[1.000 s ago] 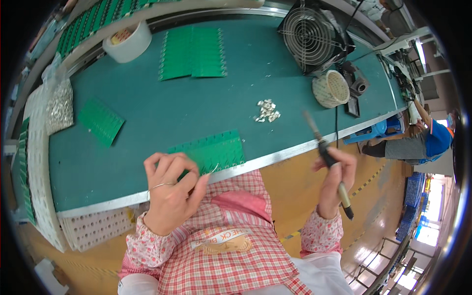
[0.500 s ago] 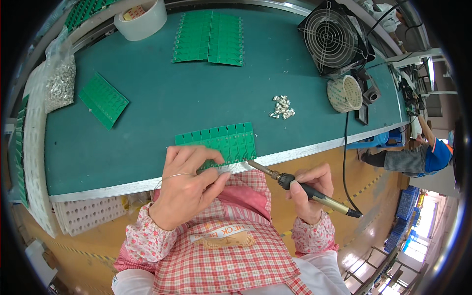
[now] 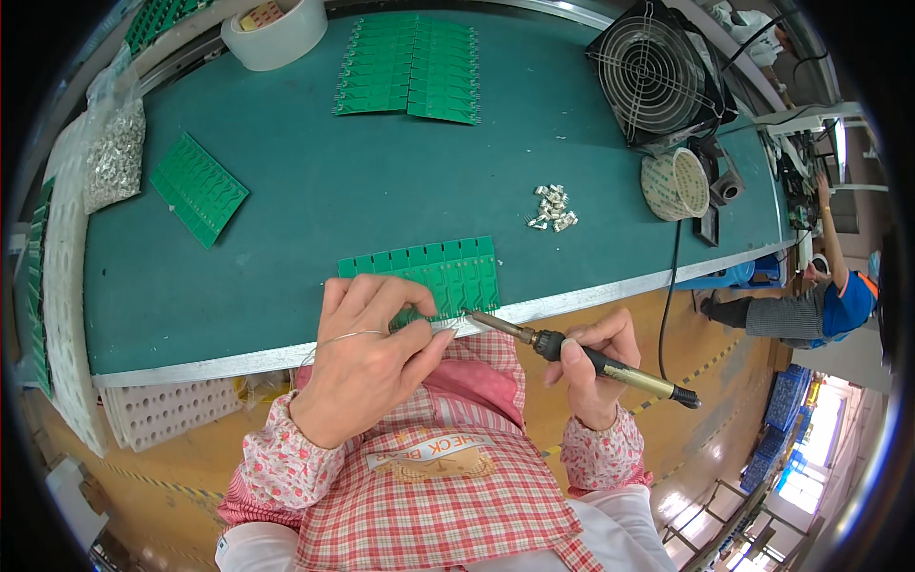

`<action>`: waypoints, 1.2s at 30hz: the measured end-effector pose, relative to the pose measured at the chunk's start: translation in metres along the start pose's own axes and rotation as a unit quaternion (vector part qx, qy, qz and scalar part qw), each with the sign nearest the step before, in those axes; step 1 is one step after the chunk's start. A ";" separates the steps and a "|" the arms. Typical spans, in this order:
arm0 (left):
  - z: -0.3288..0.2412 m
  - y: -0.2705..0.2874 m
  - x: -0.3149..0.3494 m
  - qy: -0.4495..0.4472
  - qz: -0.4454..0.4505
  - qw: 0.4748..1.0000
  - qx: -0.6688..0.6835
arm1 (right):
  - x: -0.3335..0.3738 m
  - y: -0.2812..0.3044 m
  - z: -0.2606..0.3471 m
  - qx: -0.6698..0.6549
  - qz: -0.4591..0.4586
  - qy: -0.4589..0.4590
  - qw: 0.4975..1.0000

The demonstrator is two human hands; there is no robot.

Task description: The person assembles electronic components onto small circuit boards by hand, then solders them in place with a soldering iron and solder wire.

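A green circuit board panel (image 3: 443, 272) lies at the table's front edge, its near edge lined with fine metal pins. Over its near left corner is my left hand (image 3: 362, 357), fingers curled and thumb extended toward the pins. A thin silvery solder wire (image 3: 357, 334) loops across that hand and passes into its grip; the fingers hide part of it. My right hand (image 3: 599, 367) grips a soldering iron (image 3: 648, 382) like a pen. The iron's tip points left and meets the pins at the board's near edge, close to my left fingertips.
Small white connectors (image 3: 552, 208) lie in a pile right of the board. Further off stand a black fan (image 3: 648, 74), a tape roll (image 3: 675, 184) and more green boards (image 3: 408, 71). A bag of small parts (image 3: 116, 157) sits left. Another person (image 3: 839, 305) works at far right.
The soldering iron's tip has shifted a little left along the row of pins, my right hand moving with it. My left hand stays nearly in place. The other person's arm has reached farther out.
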State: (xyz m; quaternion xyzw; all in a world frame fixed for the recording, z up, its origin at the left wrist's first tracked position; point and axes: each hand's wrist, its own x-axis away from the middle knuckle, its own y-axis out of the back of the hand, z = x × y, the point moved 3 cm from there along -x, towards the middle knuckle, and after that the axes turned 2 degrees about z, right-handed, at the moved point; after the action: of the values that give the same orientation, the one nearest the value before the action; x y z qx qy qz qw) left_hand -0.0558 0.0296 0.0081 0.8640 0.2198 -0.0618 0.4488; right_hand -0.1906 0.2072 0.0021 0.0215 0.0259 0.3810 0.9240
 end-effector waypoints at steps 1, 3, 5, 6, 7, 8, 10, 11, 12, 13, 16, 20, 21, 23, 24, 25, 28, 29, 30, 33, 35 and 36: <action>0.000 0.001 0.000 0.000 0.000 1.000 0.000 | 0.000 -0.001 -0.001 0.010 -0.005 -0.006 1.000; -0.001 0.001 -0.001 0.003 0.019 1.000 -0.009 | 0.001 -0.001 -0.002 0.007 -0.008 -0.006 1.000; -0.001 0.000 -0.001 0.007 0.017 1.000 -0.010 | 0.002 -0.001 -0.003 0.004 -0.011 -0.006 1.000; -0.001 0.000 -0.001 0.011 0.016 1.000 -0.011 | 0.002 -0.002 -0.004 0.002 -0.012 -0.005 1.000; -0.001 -0.001 -0.001 0.010 0.016 1.000 -0.010 | 0.003 -0.002 -0.004 0.000 -0.013 -0.003 1.000; -0.001 -0.001 -0.002 0.010 0.008 1.000 -0.012 | 0.004 0.000 -0.005 0.000 -0.014 -0.004 1.000; -0.002 -0.001 -0.002 0.007 0.001 1.000 -0.012 | 0.008 0.005 -0.008 -0.010 -0.008 0.013 1.000; -0.002 -0.001 -0.002 0.008 0.001 1.000 -0.014 | 0.009 0.005 -0.011 -0.009 -0.009 0.013 1.000; -0.002 -0.001 -0.002 0.010 0.000 1.000 -0.016 | 0.010 0.006 -0.012 0.017 -0.015 0.037 0.999; -0.002 -0.002 -0.002 0.009 0.001 1.000 -0.016 | 0.010 0.006 -0.012 0.044 -0.020 0.061 0.997; -0.002 -0.002 -0.002 0.011 0.002 1.000 -0.019 | 0.009 0.003 -0.011 0.039 -0.019 0.090 0.995; -0.003 -0.002 -0.003 0.014 0.003 1.000 -0.020 | 0.009 0.002 -0.012 0.055 -0.010 0.120 0.991; -0.004 -0.002 -0.003 0.017 0.003 1.000 -0.020 | 0.008 0.002 -0.012 0.059 -0.011 0.128 0.990; -0.004 -0.001 -0.003 0.017 0.003 1.000 -0.019 | 0.009 0.003 -0.013 0.063 -0.012 0.136 0.989; -0.004 -0.001 -0.003 0.017 0.003 1.000 -0.018 | 0.010 0.005 -0.013 0.071 -0.007 0.139 0.988; -0.003 0.000 -0.003 0.016 0.002 1.000 -0.018 | 0.012 0.005 -0.013 0.079 -0.003 0.141 0.987; -0.001 0.003 -0.001 0.012 0.003 1.000 -0.008 | 0.016 0.008 -0.008 0.024 -0.089 0.102 0.990; 0.000 0.005 0.000 0.012 0.005 1.000 0.002 | 0.016 0.010 -0.004 -0.002 -0.060 0.072 0.996; 0.000 0.006 0.001 0.011 0.007 1.000 0.012 | 0.015 0.010 -0.002 -0.003 -0.060 0.072 0.996; 0.003 0.009 0.005 0.012 0.009 0.999 0.047 | 0.012 0.008 -0.004 -0.007 -0.059 0.066 0.996; 0.004 0.010 0.006 0.013 0.009 0.999 0.050 | 0.013 0.006 -0.008 0.027 -0.031 0.070 0.997; 0.004 0.010 0.007 0.014 0.008 0.998 0.054 | 0.012 0.004 -0.010 0.026 -0.030 0.069 0.997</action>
State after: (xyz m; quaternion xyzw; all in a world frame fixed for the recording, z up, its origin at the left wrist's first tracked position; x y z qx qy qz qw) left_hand -0.0449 0.0234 0.0106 0.8894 0.2149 -0.0580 0.3994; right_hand -0.1854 0.2187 -0.0083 0.0182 0.1004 0.3524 0.9303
